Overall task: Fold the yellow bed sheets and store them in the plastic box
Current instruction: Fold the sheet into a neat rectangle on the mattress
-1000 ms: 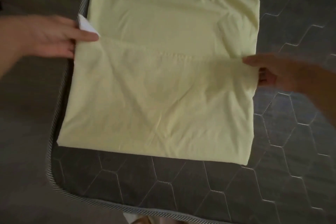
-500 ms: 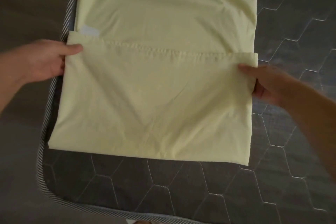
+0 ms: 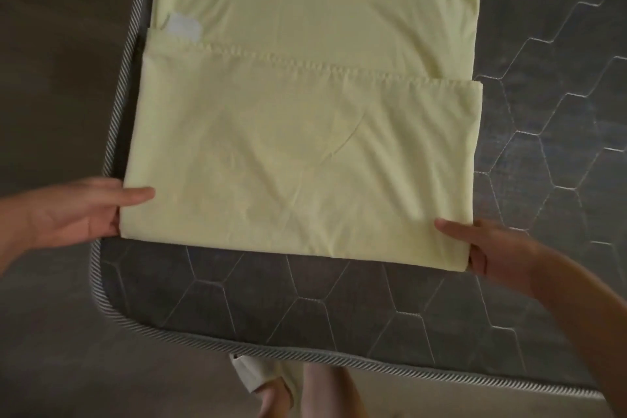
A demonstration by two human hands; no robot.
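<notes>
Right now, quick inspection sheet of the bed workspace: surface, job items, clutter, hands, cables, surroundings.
Surface: dark quilted mattress with hexagon stitching and striped piping on its edge.
Job's things: yellow sheet lying flat, near part folded up over the rest, hem running across; white label showing at the left edge. Plastic box: not in view.
Clutter: nothing seen on the mattress.
Hands: left hand pinches the near left corner; right hand pinches the near right corner, thumbs on top.
Cables: nothing seen.
Surroundings: dark floor left of the mattress; the person's feet below the near edge.
</notes>
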